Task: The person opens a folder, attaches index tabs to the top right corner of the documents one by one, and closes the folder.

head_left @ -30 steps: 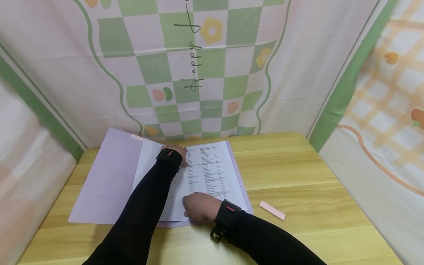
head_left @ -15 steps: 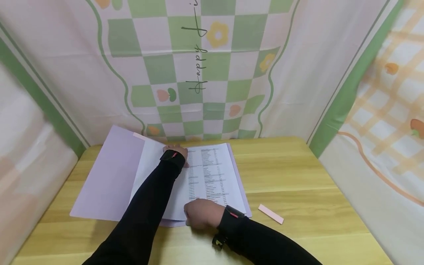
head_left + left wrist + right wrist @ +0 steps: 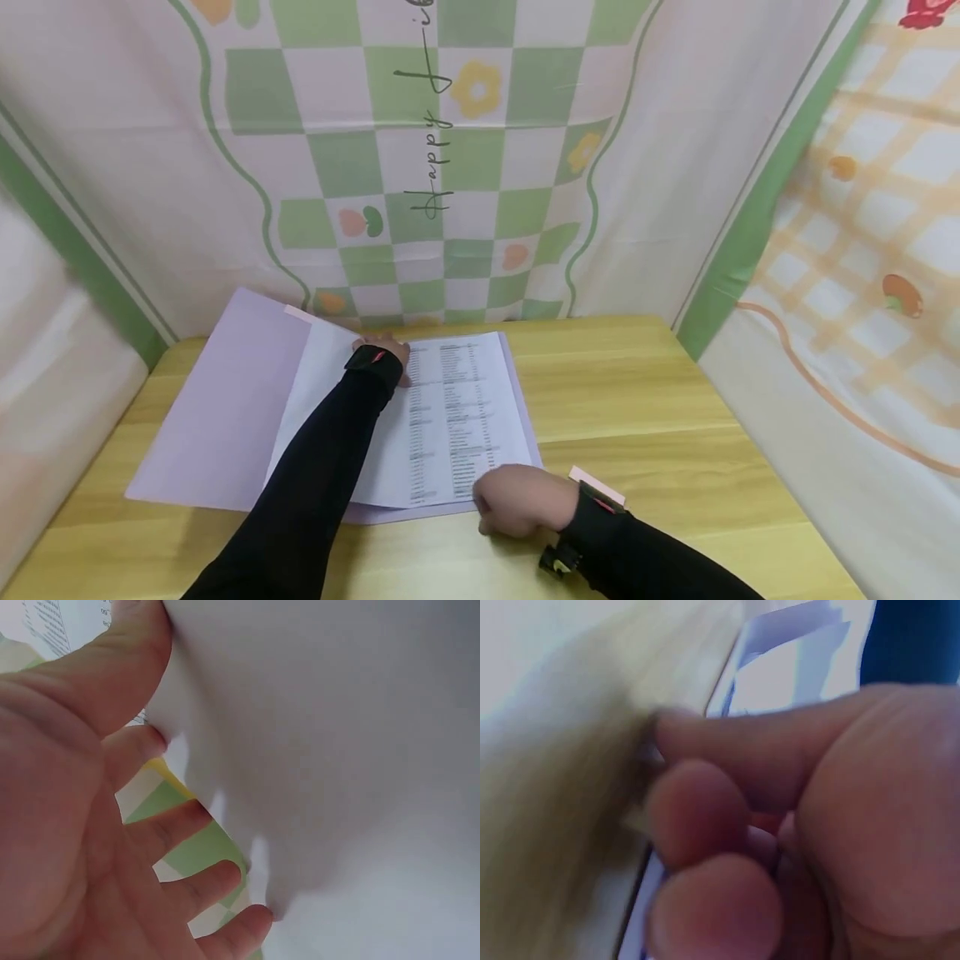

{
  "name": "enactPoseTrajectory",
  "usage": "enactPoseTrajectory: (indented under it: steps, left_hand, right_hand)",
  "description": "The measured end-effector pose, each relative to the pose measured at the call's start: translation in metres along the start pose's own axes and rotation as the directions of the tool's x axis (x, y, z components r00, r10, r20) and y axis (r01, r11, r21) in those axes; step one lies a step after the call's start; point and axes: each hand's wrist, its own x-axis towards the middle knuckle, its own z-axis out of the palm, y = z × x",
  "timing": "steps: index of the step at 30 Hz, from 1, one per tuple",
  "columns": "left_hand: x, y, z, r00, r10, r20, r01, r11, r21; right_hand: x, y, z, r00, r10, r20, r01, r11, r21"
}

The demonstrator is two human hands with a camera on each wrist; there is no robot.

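A lilac folder (image 3: 217, 408) lies opened out on the wooden table, its cover turned to the left. White sheets sit inside it, the right-hand one a printed page (image 3: 465, 417) with columns of text. At the back of the sheets rests my left hand (image 3: 392, 350); in the left wrist view its fingers (image 3: 202, 889) are spread, fingertips right at the paper's edge. My right hand (image 3: 521, 500) is at the folder's front right corner. In the right wrist view, blurred, its fingers (image 3: 712, 907) are curled with the thumb reaching past the folder's edge, and nothing shows held.
A pale pink strip (image 3: 597, 483) lies on the table (image 3: 615, 400), partly hidden behind my right wrist. Another pink strip (image 3: 298, 313) shows at the folder's back edge. Patterned curtains (image 3: 465, 208) enclose the table at the back and sides.
My right hand has moved right along the front edge of the sheets to the corner, uncovering more printed text. The left hand stays in place. The head view has shifted slightly.
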Motion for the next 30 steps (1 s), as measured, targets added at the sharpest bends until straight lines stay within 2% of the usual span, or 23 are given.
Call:
enactPoseTrajectory:
  steps: [3, 6, 13, 17, 22, 25, 30]
  left_hand:
    - [0.001, -0.003, 0.003, 1.0, 0.008, 0.019, -0.008, 1.0, 0.008]
    - [0.001, -0.002, 0.002, 1.0, 0.014, 0.007, -0.014, 1.0, 0.019]
    - [0.002, 0.004, 0.0, 1.0, 0.009, -0.004, -0.008, 0.999, 0.042]
    - [0.003, 0.006, 0.003, 0.998, 0.028, -0.056, -0.024, 0.997, 0.072]
    - [0.005, 0.013, 0.008, 0.982, 0.108, -0.157, -0.086, 0.986, 0.141]
    - [0.004, 0.02, 0.008, 0.969, 0.126, -0.213, -0.091, 0.982, 0.167]
    - [-0.005, 0.032, 0.011, 0.961, 0.157, -0.227, -0.103, 0.967, 0.233]
  right_hand:
    - [-0.018, 0.009, -0.001, 0.998, -0.052, 0.028, 0.05, 0.997, 0.06]
    - [-0.036, 0.02, -0.007, 0.999, -0.048, 0.006, 0.047, 0.991, 0.122]
    - [-0.068, 0.048, -0.024, 0.993, 0.082, -0.085, -0.067, 0.985, 0.157]
    - [-0.081, 0.064, -0.03, 0.981, 0.138, -0.134, -0.115, 0.979, 0.168]
    - [-0.098, 0.08, -0.03, 0.949, 0.247, -0.194, -0.213, 0.96, 0.183]
    - [-0.105, 0.087, -0.027, 0.922, 0.321, -0.219, -0.279, 0.939, 0.202]
    - [-0.114, 0.093, -0.019, 0.885, 0.391, -0.255, -0.342, 0.915, 0.215]
